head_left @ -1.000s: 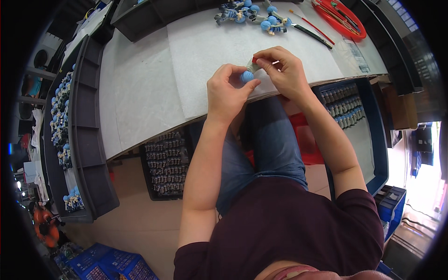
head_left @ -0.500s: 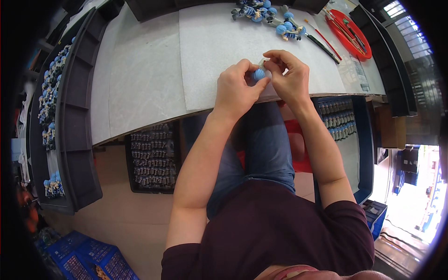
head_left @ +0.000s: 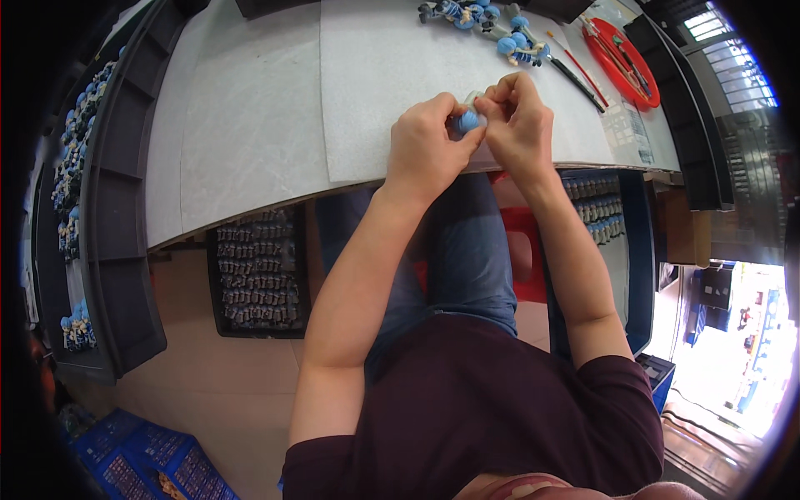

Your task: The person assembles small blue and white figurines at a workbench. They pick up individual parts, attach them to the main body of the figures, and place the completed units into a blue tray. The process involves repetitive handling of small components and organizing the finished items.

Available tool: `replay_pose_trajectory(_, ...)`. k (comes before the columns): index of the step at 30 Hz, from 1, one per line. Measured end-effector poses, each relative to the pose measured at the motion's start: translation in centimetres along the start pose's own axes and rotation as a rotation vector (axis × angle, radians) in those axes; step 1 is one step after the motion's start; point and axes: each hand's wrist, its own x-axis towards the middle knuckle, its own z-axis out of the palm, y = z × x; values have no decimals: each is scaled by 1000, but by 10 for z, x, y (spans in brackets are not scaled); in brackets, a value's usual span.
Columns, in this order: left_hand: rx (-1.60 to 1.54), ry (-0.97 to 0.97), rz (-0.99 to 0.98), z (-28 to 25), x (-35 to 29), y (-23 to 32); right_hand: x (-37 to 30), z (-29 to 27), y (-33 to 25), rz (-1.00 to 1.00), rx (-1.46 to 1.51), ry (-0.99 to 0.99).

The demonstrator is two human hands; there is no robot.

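Figurine point(head_left: 468, 122) pinched between left hand point(head_left: 432, 140) and right hand point(head_left: 518, 127); red tray point(head_left: 643, 102) holds brushes point(head_left: 615, 55).

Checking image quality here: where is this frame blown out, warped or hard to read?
Head view: the bright opening at right is blown out to white; head view: the front edge of the table bows from fisheye distortion, with black filling the corners; head view: the blue-topped piece in the left hand is small and partly covered, so fine detail can't be read.
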Motion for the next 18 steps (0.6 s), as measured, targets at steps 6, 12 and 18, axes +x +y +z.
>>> replay_pose_trajectory(6,30,-18,4,-2,-3,0,2,-3,2,-25,-10,19)
replay_pose_trajectory(12,27,-13,-17,-1,-4,-1,16,-6,3,24,-91,5)
replay_pose_trajectory(18,24,3,-4,0,-3,-1,10,-1,4,-5,-31,-22)
